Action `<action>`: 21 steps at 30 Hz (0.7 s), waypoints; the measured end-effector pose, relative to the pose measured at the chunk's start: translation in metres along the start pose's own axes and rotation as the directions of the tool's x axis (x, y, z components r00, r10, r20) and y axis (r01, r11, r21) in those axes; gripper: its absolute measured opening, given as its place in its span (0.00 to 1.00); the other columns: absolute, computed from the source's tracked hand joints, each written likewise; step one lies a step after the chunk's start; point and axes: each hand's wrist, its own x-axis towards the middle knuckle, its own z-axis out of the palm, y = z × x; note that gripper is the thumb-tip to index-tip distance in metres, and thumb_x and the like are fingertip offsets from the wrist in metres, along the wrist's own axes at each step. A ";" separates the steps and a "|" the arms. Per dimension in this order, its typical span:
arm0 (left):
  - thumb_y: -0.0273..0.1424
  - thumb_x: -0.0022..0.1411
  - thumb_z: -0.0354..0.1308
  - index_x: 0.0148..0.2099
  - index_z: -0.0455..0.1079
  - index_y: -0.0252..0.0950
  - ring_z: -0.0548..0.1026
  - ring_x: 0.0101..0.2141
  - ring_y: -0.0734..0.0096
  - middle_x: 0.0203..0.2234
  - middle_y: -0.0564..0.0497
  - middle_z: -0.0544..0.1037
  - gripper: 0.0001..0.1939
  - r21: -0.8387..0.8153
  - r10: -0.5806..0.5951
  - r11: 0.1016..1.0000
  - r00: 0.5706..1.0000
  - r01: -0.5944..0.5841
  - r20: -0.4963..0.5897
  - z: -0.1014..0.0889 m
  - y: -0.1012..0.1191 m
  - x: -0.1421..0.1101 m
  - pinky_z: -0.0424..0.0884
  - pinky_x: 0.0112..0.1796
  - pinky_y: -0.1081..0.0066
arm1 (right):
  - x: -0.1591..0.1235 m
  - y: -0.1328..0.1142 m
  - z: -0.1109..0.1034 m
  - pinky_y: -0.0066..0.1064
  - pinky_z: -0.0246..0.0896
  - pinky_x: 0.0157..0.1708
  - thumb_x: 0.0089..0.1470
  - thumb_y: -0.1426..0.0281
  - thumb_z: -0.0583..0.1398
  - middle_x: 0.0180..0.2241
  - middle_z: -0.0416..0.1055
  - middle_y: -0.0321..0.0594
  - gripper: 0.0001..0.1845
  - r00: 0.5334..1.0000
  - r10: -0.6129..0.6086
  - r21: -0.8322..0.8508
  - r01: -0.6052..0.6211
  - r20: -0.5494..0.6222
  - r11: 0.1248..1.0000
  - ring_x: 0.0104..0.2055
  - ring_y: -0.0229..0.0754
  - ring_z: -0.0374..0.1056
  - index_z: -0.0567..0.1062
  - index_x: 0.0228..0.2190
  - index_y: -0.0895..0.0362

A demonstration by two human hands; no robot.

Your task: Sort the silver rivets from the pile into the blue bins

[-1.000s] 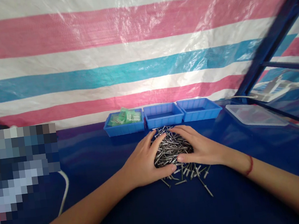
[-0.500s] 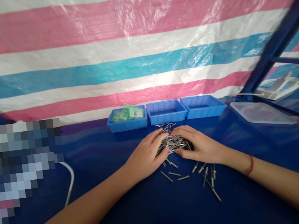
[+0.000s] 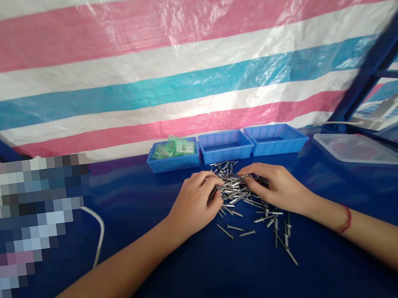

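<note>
A pile of small metal rivets (image 3: 233, 187) lies on the dark blue table (image 3: 214, 273), with loose ones scattered toward me. My left hand (image 3: 194, 201) rests on the pile's left side, fingers curled over the rivets. On the right side my right hand (image 3: 278, 186) lies over them too, its fingers bent and pressed into the heap. A red cord circles my right wrist. Whether either hand grips any rivets is hidden under the fingers.
Three blue bins stand in a row behind the pile: the left bin (image 3: 171, 155) holds small green packets, the middle bin (image 3: 225, 145) and right bin (image 3: 276, 138) look bare. A clear plastic lid (image 3: 359, 150) lies at the right. A white cable (image 3: 98, 234) curves at the left. A striped tarp hangs behind.
Both hands, which cupped the rivets into a tight heap, have slid away from me and loosened. The heap has flattened and more rivets lie scattered near me.
</note>
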 end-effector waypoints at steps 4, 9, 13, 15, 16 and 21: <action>0.23 0.60 0.47 0.46 0.66 0.37 0.70 0.43 0.63 0.42 0.47 0.72 0.13 -0.024 -0.006 1.000 1.000 0.005 -0.009 -0.001 -0.001 0.001 0.66 0.45 0.61 | 0.000 0.002 -0.001 0.41 0.66 0.44 0.55 0.72 0.53 0.40 0.75 0.42 0.12 0.997 -0.013 -0.017 0.011 -0.077 1.000 0.44 0.46 0.70 0.72 0.40 0.55; 0.23 0.60 0.47 0.44 0.66 0.37 0.67 0.47 0.60 0.44 0.45 0.70 0.12 -0.031 -0.059 0.998 0.993 0.056 -0.098 -0.003 0.000 0.001 0.64 0.47 0.59 | -0.001 -0.009 -0.004 0.42 0.64 0.43 0.53 0.72 0.56 0.39 0.72 0.44 0.11 0.978 -0.204 -0.018 0.204 -0.052 0.979 0.44 0.46 0.67 0.73 0.40 0.54; 0.22 0.58 0.48 0.39 0.66 0.37 0.67 0.43 0.62 0.39 0.48 0.71 0.09 -0.046 -0.095 0.995 0.990 0.090 -0.101 -0.005 0.001 0.000 0.64 0.45 0.61 | -0.002 -0.020 -0.002 0.40 0.62 0.42 0.54 0.68 0.57 0.39 0.71 0.44 0.13 0.949 -0.307 -0.002 0.308 0.069 0.951 0.43 0.46 0.65 0.73 0.42 0.55; 0.22 0.59 0.47 0.38 0.66 0.37 0.68 0.41 0.64 0.38 0.49 0.72 0.09 -0.054 -0.092 0.995 0.993 0.088 -0.073 -0.005 0.000 0.001 0.64 0.44 0.62 | -0.002 -0.024 0.001 0.40 0.61 0.42 0.56 0.67 0.56 0.41 0.70 0.45 0.15 0.944 -0.310 -0.029 0.315 0.113 0.948 0.44 0.46 0.64 0.73 0.45 0.55; 0.21 0.59 0.47 0.38 0.66 0.37 0.68 0.40 0.64 0.37 0.50 0.73 0.09 -0.059 -0.087 0.995 0.994 0.084 -0.061 -0.004 0.000 0.001 0.64 0.43 0.62 | -0.001 -0.025 0.004 0.39 0.60 0.42 0.57 0.67 0.55 0.42 0.70 0.45 0.16 0.944 -0.304 -0.056 0.313 0.124 0.948 0.44 0.46 0.64 0.73 0.46 0.55; 0.21 0.60 0.44 0.41 0.66 0.37 0.69 0.39 0.66 0.37 0.51 0.74 0.12 -0.089 -0.076 0.993 0.996 0.072 -0.049 -0.002 -0.002 0.003 0.64 0.42 0.64 | 0.003 -0.026 0.013 0.36 0.56 0.36 0.59 0.69 0.53 0.39 0.72 0.44 0.12 0.956 -0.280 -0.158 0.291 0.089 0.943 0.41 0.45 0.64 0.77 0.39 0.54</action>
